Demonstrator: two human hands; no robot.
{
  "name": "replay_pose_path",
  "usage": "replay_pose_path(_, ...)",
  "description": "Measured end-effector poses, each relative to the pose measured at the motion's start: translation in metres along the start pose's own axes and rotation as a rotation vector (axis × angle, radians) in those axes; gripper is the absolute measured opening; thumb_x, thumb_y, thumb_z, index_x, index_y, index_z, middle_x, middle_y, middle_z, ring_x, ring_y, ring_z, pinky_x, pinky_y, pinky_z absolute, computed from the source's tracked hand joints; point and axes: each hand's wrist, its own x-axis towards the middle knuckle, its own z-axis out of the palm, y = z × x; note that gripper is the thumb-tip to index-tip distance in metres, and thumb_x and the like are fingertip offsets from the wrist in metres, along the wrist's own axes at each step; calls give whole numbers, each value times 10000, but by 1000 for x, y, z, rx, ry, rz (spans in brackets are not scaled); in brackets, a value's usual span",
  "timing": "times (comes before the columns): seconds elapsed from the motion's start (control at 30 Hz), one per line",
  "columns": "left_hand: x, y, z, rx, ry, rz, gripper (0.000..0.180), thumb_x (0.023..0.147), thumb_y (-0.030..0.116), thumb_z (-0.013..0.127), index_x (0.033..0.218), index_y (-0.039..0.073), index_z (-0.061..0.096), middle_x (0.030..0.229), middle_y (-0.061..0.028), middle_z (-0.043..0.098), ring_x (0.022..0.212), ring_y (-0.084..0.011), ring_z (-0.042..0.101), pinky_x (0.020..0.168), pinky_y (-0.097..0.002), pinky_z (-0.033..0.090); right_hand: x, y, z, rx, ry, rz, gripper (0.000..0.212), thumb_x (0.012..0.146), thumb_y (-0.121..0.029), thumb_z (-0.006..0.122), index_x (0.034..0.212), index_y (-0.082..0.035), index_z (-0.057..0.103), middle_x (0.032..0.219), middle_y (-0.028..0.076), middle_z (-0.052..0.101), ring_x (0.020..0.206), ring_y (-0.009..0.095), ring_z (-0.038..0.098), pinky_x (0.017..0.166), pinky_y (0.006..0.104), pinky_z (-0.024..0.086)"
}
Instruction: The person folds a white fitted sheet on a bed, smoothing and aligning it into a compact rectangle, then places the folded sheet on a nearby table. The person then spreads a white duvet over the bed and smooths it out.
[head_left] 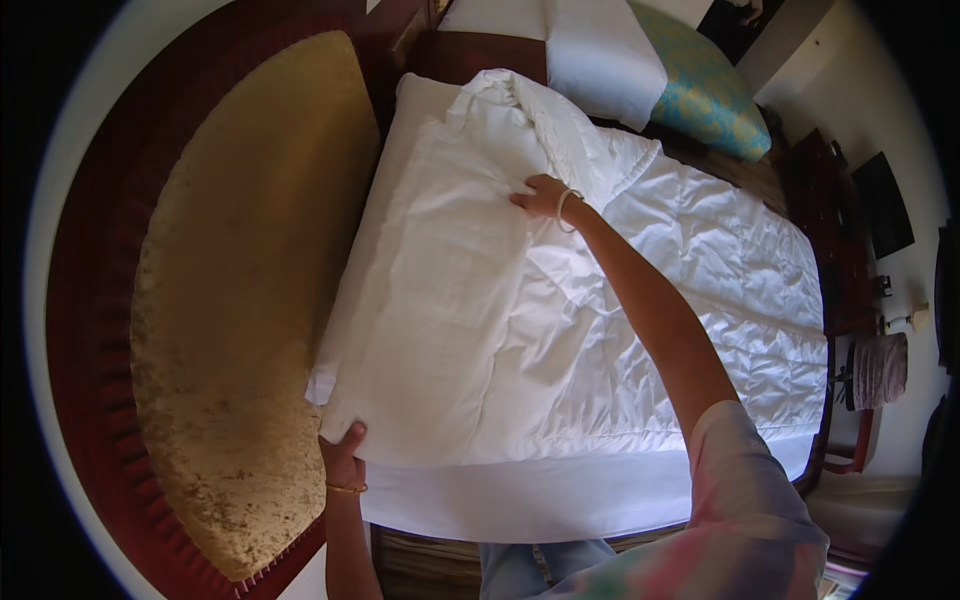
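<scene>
A white quilted duvet (640,330) covers most of the bed, its head end turned back in a broad smooth band. At the band's near left corner my left hand (343,458) is closed on the duvet, thumb on top and fingers hidden under the edge. Farther up, my right hand (545,197) reaches across the bed and pinches the duvet beside a bunched, raised fold. Below the duvet's near edge shows the white sheet (530,497) on the mattress side.
A dark red headboard (85,330) with a gold padded panel (240,300) stands at the left. Beyond the bed are white bedding (600,70) and a teal and gold patterned cushion (700,85). A wall screen (883,205) and a lamp (915,318) are at the right.
</scene>
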Motion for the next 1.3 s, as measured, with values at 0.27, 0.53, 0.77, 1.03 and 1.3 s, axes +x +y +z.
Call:
replay_pose_path(0.27, -4, -18, -23, -48, -25, -31, 655, 687, 303, 753, 1195, 14, 459, 1082, -13, 532, 971, -111, 483, 854, -259, 369, 25, -88, -23, -166, 373, -491, 619, 698, -194, 646, 1263, -166, 395, 1313, 113, 373, 1201, 329, 367, 965, 446, 336)
replay_pose_path(0.53, 3, -6, -34, 144, -299, -97, 853, 684, 513, 688, 1256, -48, 396, 1186, -79, 506, 1084, -153, 462, 944, -304, 337, 7, -133, -34, -924, 369, -683, 453, 700, -92, 612, 1138, -161, 522, 1277, -15, 419, 1281, 197, 280, 1031, 491, 233)
replay_pose_path(0.77, 4, 2, -15, 231, -299, -70, 643, 708, 301, 741, 1172, -55, 474, 1080, -69, 557, 989, -125, 502, 851, -260, 406, 28, -102, -35, -1022, 346, -662, 321, 719, -80, 577, 1038, -115, 573, 1166, -6, 496, 1223, 173, 368, 1019, 466, 268)
replay_pose_path(1.03, 2, -21, -27, 160, -190, -15, 481, 698, 136, 747, 1104, -11, 536, 959, -31, 596, 842, -97, 551, 755, -247, 460, 54, -149, -5, -996, 181, -562, 451, 729, -68, 608, 1150, -187, 495, 1191, -23, 498, 1225, 190, 360, 1036, 495, 230)
replay_pose_path(1.3, -49, 20, 42, -1, 89, -119, 437, 593, 26, 790, 944, -37, 537, 826, -56, 597, 747, -108, 556, 709, -252, 470, 27, -144, -39, -965, 622, -349, 157, 722, -200, 558, 827, -197, 675, 939, -46, 585, 1014, 173, 456, 807, 424, 343)
